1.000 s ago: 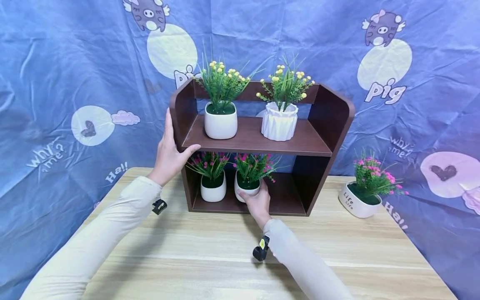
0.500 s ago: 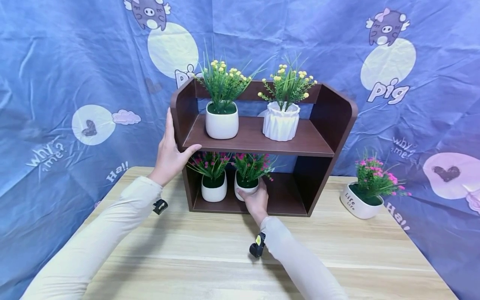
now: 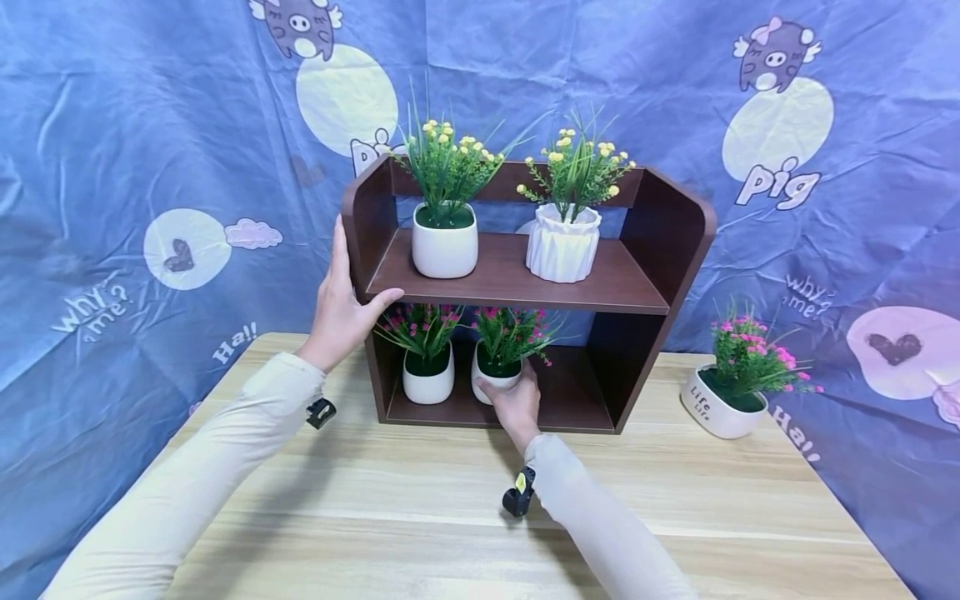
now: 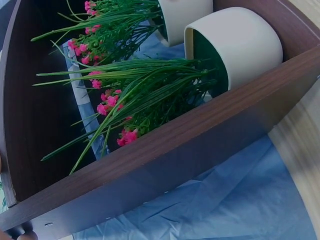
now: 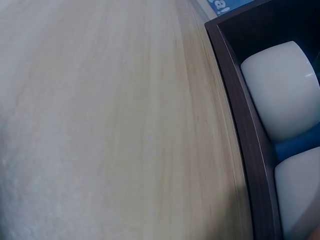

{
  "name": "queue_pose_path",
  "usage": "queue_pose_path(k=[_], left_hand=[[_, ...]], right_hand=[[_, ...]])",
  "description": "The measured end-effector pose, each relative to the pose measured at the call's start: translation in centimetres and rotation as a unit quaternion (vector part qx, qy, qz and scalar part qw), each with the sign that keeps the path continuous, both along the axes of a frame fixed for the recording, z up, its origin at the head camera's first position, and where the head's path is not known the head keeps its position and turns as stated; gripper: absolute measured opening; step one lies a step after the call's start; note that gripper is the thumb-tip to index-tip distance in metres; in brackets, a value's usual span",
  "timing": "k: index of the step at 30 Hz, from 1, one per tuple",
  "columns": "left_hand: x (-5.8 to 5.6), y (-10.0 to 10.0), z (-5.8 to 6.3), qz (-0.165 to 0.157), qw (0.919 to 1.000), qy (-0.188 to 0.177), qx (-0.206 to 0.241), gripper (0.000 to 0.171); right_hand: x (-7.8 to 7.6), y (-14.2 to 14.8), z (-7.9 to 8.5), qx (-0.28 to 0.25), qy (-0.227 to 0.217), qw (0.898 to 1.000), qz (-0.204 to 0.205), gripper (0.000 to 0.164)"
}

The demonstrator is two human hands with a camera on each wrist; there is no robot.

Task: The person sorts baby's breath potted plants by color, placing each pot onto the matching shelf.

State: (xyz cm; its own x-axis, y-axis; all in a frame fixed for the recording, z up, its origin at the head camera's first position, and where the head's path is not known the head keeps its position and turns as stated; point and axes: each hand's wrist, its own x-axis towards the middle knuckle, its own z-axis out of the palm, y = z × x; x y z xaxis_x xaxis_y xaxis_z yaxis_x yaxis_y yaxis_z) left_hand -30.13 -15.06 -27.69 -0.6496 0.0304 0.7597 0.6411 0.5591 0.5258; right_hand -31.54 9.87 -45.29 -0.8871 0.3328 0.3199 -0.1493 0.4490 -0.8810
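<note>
In the lower compartment of a dark brown two-tier shelf [image 3: 645, 275], my right hand [image 3: 517, 404] holds the white pot of a pink-flowered plant [image 3: 497, 350], thumb in front and the other fingers hidden behind. Left of it stands a matching potted plant [image 3: 428, 375]. My left hand [image 3: 337, 312] rests against the shelf's left side, fingers straight along the outer panel and thumb across the front edge of the upper board. In the left wrist view both pink-flowered plants lie within the side panel [image 4: 165, 155]. The right wrist view shows the white pots [image 5: 282, 90] behind the shelf's front edge.
On the upper board stand a yellow-flowered plant in a smooth white pot [image 3: 445, 242] and another in a pleated white pot [image 3: 562, 246]. To the shelf's right, an oval "Life" pot with pink flowers [image 3: 723, 404] stands on the wooden table [image 3: 420, 508]. A blue printed cloth [image 3: 480, 67] hangs behind.
The right hand and the pot it holds shifted slightly left, then slightly back to the right. The left hand keeps its place on the shelf.
</note>
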Motion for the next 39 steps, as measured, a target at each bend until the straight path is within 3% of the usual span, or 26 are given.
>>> queue_pose_path(k=[28, 39], left_hand=[[-0.1, 0.0, -0.1, -0.006, 1.0, -0.004, 0.003, 0.113], [-0.1, -0.1, -0.1, -0.005, 1.0, -0.005, 0.002, 0.112]], right_hand=[[0.3, 0.1, 0.2, -0.006, 0.0, 1.0, 0.017, 0.092], [1.4, 0.7, 1.1, 0.0, -0.024, 0.999, 0.025, 0.092]])
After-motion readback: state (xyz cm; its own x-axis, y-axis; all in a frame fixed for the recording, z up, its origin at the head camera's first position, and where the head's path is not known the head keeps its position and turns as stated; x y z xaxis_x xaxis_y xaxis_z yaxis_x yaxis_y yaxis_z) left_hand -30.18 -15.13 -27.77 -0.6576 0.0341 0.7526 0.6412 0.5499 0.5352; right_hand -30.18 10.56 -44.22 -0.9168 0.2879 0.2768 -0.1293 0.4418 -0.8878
